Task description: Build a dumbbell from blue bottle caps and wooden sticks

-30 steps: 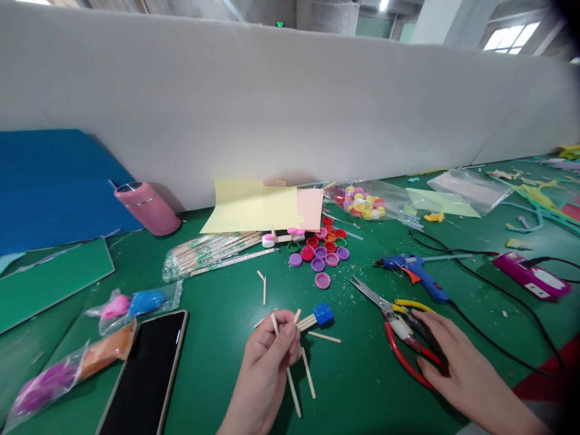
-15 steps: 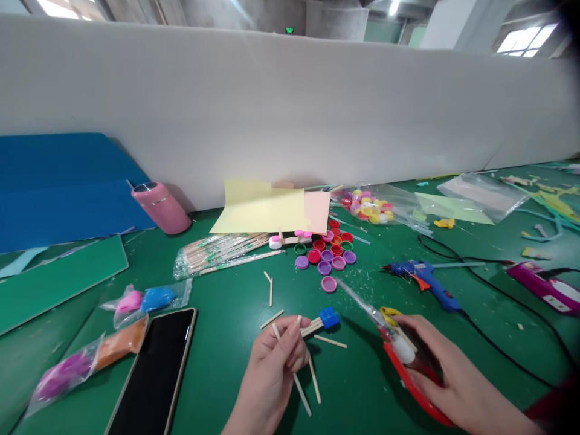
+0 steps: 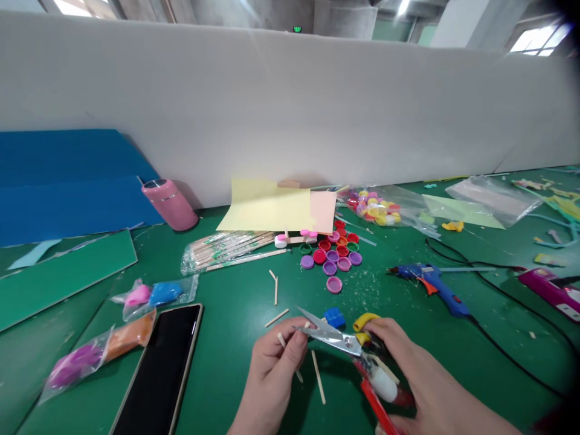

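My left hand is closed, pinching thin wooden sticks between thumb and fingers. Just beyond its fingertips is a blue block, partly hidden behind scissor blades. My right hand grips a pair of scissors with red and yellow handles. Their blades are slightly apart, with the tips right at my left thumb and the end of a stick. A pale wooden piece shows beside the scissor handles. Loose stick pieces lie on the green table around my left hand.
Coloured bottle caps lie behind the hands, near bagged sticks and yellow paper. To the right rest a blue glue gun and its cord. A phone, clay packets and a pink cup are at left.
My right hand has brought the scissors left, so the blades now reach my left fingertips and pass in front of the blue block. My left hand keeps its hold on the sticks.
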{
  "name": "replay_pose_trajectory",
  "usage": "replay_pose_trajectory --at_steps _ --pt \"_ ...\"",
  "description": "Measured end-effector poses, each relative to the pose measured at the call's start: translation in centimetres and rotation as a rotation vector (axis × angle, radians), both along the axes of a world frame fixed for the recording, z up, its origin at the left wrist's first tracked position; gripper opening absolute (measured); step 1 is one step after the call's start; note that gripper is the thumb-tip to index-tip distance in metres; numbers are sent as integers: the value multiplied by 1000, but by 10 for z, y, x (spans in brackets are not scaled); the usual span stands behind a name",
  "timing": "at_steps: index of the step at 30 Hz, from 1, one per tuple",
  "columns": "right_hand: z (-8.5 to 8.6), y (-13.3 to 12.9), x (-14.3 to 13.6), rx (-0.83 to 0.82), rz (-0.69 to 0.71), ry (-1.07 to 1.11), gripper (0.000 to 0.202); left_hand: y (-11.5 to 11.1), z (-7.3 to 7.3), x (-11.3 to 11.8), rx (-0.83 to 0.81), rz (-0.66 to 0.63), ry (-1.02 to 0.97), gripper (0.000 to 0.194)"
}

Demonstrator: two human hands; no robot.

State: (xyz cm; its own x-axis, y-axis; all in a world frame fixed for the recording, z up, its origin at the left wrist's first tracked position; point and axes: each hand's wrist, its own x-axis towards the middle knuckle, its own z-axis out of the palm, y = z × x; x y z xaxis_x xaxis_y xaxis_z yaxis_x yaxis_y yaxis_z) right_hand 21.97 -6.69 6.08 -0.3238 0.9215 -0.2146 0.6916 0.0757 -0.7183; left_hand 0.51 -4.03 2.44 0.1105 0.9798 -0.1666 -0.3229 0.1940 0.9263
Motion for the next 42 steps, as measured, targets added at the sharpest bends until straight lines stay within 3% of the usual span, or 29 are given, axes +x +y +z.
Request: replay_pose_trajectory --at_steps 9,18,27,36,42 --pt "8 -1 2 9 -8 30 76 -1 -1 -5 133 -59 136 14" --pt "10 0 -1 0 -14 22 74 1 13 -4 250 -79 285 14" --pt "17 0 -3 4 -15 59 69 2 17 -3 284 -76 332 13" --pt "24 2 -9 17 -7 -21 33 2 22 -2 331 -97 399 14" --pt "24 5 -7 -33 44 -115 28 2 21 -2 416 -110 450 16"
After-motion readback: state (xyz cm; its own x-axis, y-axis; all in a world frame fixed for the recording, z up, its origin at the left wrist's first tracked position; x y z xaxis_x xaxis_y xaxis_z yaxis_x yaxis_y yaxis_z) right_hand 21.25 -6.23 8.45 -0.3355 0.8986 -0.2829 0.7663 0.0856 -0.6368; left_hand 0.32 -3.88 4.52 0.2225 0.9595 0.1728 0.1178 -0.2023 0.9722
